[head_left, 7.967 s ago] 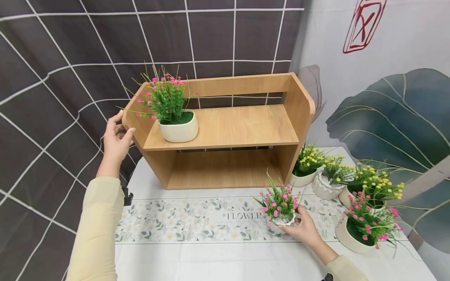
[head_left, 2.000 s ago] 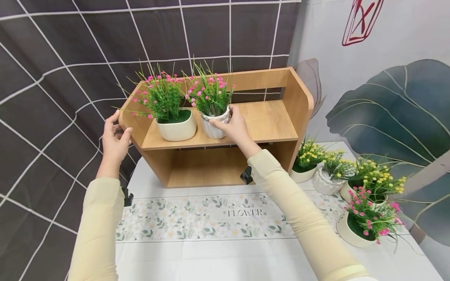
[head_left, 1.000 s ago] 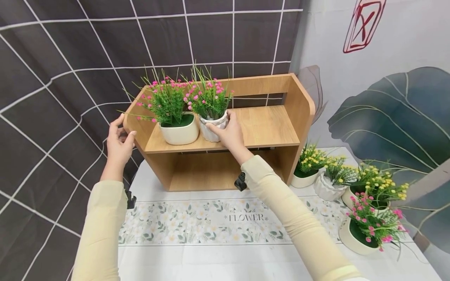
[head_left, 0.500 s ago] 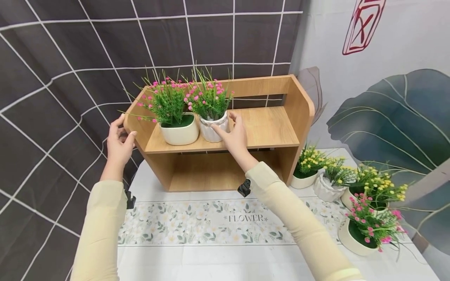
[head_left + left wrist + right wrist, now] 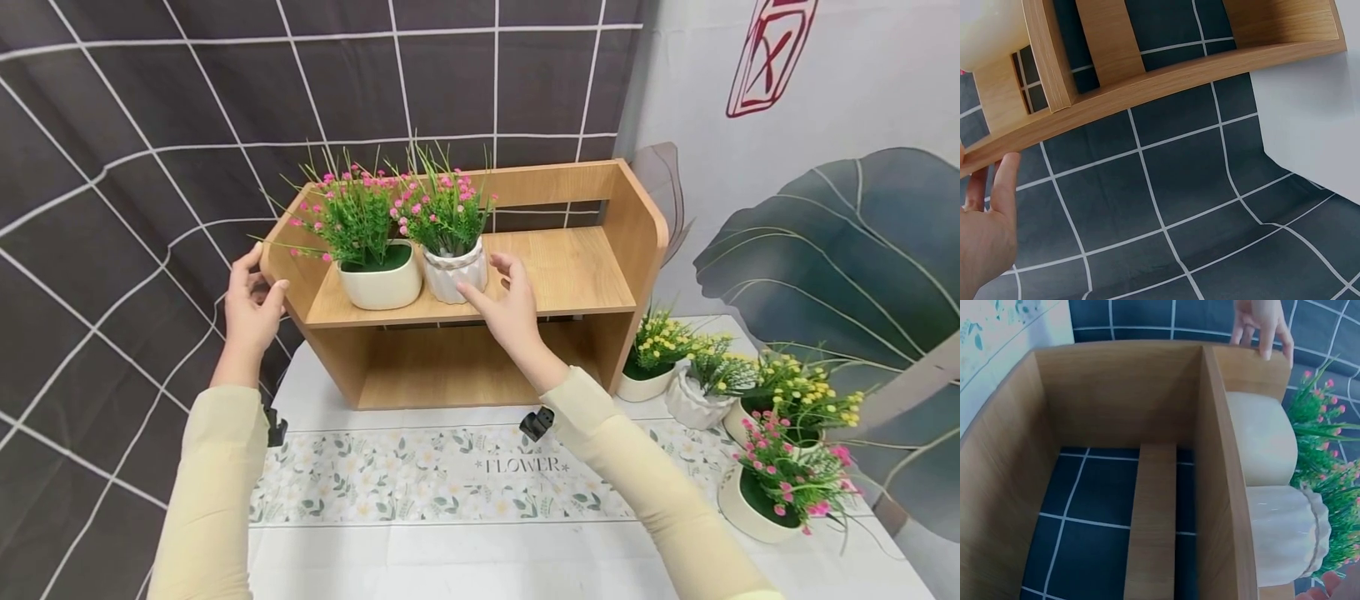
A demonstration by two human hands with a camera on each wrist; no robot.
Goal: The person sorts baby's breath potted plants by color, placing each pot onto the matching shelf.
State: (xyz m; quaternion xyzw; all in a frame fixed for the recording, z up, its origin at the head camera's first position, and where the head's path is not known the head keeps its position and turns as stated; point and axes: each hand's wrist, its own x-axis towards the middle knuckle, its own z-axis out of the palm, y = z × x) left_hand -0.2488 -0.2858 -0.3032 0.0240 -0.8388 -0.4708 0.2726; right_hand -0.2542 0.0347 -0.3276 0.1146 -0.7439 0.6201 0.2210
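Note:
A white fluted pot (image 5: 453, 275) with pink flowers stands upright on the upper board of a wooden shelf (image 5: 558, 267). My right hand (image 5: 513, 308) is just to its right, thumb and fingers spread, with a gap between the hand and the pot. To the pot's left sits a smooth cream pot (image 5: 381, 283), also with pink flowers. My left hand (image 5: 251, 308) touches the front edge of the shelf's left side panel with relaxed fingers. In the left wrist view, its fingers (image 5: 1005, 184) reach up against that panel's edge.
Right of the shelf on the table (image 5: 360, 558) stand several more potted plants: yellow-flowered pots (image 5: 645, 387), a white fluted pot (image 5: 693, 404) and a cream pot with pink flowers (image 5: 757, 517). A floral runner (image 5: 360, 483) crosses the table. Dark checked cloth (image 5: 450, 83) hangs behind.
The fluted pot went from the table to the upper shelf, beside the cream pot. My right hand has since let go of it and drawn right. The left hand stays at the side panel.

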